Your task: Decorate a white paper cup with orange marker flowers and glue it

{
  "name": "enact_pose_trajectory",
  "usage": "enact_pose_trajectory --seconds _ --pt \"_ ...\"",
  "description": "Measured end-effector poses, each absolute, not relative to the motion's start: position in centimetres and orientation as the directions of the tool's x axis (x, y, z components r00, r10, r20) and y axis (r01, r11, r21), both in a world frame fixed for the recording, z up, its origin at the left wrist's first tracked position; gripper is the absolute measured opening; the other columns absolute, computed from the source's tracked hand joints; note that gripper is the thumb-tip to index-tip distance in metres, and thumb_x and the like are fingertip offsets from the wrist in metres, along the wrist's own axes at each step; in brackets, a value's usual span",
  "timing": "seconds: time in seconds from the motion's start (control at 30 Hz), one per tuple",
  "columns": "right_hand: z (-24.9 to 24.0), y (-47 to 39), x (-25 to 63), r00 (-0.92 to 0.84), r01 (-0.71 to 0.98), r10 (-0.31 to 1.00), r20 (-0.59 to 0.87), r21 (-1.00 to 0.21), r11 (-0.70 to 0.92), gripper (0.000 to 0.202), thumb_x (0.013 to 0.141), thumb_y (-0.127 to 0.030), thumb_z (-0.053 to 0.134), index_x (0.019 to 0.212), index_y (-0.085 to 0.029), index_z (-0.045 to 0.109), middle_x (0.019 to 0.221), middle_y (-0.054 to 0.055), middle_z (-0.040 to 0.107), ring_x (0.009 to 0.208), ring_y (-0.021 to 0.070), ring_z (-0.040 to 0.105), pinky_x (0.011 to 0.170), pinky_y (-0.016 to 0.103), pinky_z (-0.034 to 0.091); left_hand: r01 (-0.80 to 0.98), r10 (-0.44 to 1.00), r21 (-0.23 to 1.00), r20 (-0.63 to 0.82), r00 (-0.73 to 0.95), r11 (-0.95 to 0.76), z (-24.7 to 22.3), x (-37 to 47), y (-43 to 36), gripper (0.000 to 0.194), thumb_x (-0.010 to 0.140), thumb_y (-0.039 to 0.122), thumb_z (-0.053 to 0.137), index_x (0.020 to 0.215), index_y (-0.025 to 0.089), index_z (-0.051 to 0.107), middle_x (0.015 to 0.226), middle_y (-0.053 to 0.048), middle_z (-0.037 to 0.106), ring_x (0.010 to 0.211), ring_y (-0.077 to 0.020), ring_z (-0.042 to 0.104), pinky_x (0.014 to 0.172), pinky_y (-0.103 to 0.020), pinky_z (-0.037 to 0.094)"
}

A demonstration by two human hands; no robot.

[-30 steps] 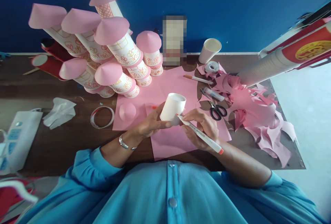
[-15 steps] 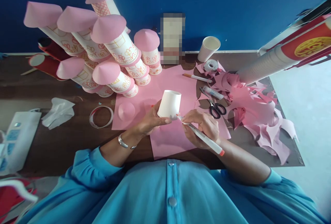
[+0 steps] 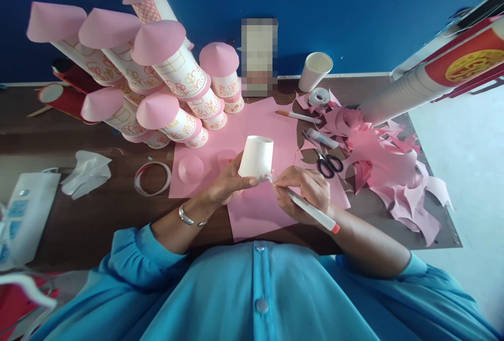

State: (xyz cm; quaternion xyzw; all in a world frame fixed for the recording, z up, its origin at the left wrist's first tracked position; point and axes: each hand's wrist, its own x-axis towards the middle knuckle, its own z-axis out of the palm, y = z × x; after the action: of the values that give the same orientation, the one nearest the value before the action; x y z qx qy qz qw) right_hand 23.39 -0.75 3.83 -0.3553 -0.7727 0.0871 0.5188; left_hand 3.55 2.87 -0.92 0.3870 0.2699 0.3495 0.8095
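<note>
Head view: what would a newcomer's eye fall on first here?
Probably the cluster of decorated paper-cup towers with pink cone roofs, at the back left. Next, front and centre, the upside-down white cup in the left grip, with the right grip holding a marker, its tip near the cup's lower edge. Then the heap of pink paper scraps on the right.

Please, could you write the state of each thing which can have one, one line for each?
White cup: upside down, slightly tilted, held in the left hand
Held marker: uncapped, in the right hand, tip by the cup's lower edge
Other marker: lying down, apparently capped
Scissors: lying down, unheld; blade opening unclear
Spare cup: standing, mouth up
Cup towers: standing, decorated, topped with pink cones
Cup stack: nested
Pink scraps: cut, heaped
</note>
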Motion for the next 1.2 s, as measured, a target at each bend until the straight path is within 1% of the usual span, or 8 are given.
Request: enact_pose_trajectory --seconds 0.1,0.23,0.47,0.63,0.77,0.97,1.1,1.2 --pt "3.65 -0.72 23.22 -0.200 0.458 0.622 0.757 -0.489 0.742 0.020 0.086 -0.006 0.061 0.095 -0.024 0.058 0.065 -0.003 0.066 0.054 0.0121 0.066 0.051 0.021 0.051 -0.354 0.773 0.819 -0.161 0.614 0.452 -0.77 3.64 2.91 0.059 0.073 0.035 0.089 0.126 0.023 0.065 0.108 -0.008 0.075 0.100 -0.0256 0.071 0.092 -0.039 0.053" --pt "3.45 -0.72 23.20 -0.202 0.458 0.628 0.751 -0.494 0.739 0.022 0.086 -0.006 0.061 0.097 -0.025 0.058 0.067 -0.004 0.068 0.054 0.0128 0.067 0.051 0.022 0.051 -0.354 0.769 0.815 -0.163 0.618 0.458 -0.63 3.73 2.97 0.055 0.074 0.035 0.089 0.122 0.022 0.066 0.106 -0.007 0.075 0.098 -0.0238 0.071 0.090 -0.037 0.053" --pt "3.53 -0.76 23.23 -0.216 0.470 0.644 0.734 -0.500 0.728 0.022 0.086 -0.007 0.063 0.098 -0.025 0.059 0.067 -0.004 0.068 0.054 0.0133 0.068 0.052 0.022 0.052 -0.358 0.769 0.812 -0.165 0.617 0.461 -0.57 3.69 2.94 0.060 0.072 0.034 0.090 0.126 0.023 0.066 0.108 -0.008 0.075 0.101 -0.0254 0.071 0.093 -0.039 0.053" --pt "3.45 -0.76 23.21 -0.212 0.481 0.648 0.731 -0.499 0.721 0.020 0.087 -0.007 0.064 0.096 -0.024 0.060 0.067 -0.003 0.069 0.056 0.0139 0.069 0.052 0.023 0.054 -0.349 0.768 0.818 -0.166 0.618 0.458 -0.21 3.76 2.94 0.059 0.071 0.035 0.091 0.123 0.022 0.067 0.107 -0.008 0.075 0.101 -0.0262 0.071 0.093 -0.041 0.053" --pt "3.40 -0.76 23.27 -0.224 0.486 0.650 0.726 -0.495 0.720 0.020 0.086 -0.007 0.065 0.095 -0.024 0.059 0.068 -0.003 0.069 0.058 0.0140 0.070 0.054 0.023 0.055 -0.355 0.772 0.817 -0.163 0.614 0.455 -0.11 3.80 2.91 0.057 0.072 0.033 0.090 0.122 0.022 0.066 0.107 -0.008 0.075 0.102 -0.0261 0.071 0.093 -0.040 0.053" --pt "3.21 -0.87 23.24 -0.270 0.473 0.660 0.701 -0.500 0.725 0.019 0.087 -0.007 0.062 0.094 -0.023 0.056 0.066 -0.003 0.067 0.056 0.0134 0.069 0.053 0.022 0.053 -0.363 0.773 0.826 -0.132 0.621 0.432 -0.33 3.70 3.00 0.055 0.075 0.035 0.088 0.123 0.022 0.065 0.102 -0.007 0.075 0.098 -0.0252 0.071 0.091 -0.039 0.053" --pt "3.37 -1.00 23.17 -0.266 0.456 0.662 0.701 -0.513 0.727 0.020 0.087 -0.006 0.062 0.094 -0.023 0.056 0.067 -0.003 0.065 0.057 0.0130 0.068 0.055 0.022 0.054 -0.376 0.768 0.827 -0.101 0.633 0.418 -0.77 3.52 2.97 0.052 0.080 0.034 0.085 0.126 0.023 0.064 0.108 -0.008 0.076 0.107 -0.0279 0.071 0.097 -0.042 0.053" --pt "3.85 -1.09 23.34 -0.239 0.448 0.654 0.718 -0.516 0.730 0.020 0.087 -0.005 0.061 0.095 -0.023 0.057 0.068 -0.003 0.065 0.057 0.0115 0.066 0.055 0.021 0.054 -0.387 0.777 0.817 -0.114 0.619 0.427 -1.07 3.45 2.89 0.051 0.082 0.034 0.083 0.129 0.023 0.064 0.112 -0.008 0.077 0.112 -0.0288 0.071 0.102 -0.043 0.052"
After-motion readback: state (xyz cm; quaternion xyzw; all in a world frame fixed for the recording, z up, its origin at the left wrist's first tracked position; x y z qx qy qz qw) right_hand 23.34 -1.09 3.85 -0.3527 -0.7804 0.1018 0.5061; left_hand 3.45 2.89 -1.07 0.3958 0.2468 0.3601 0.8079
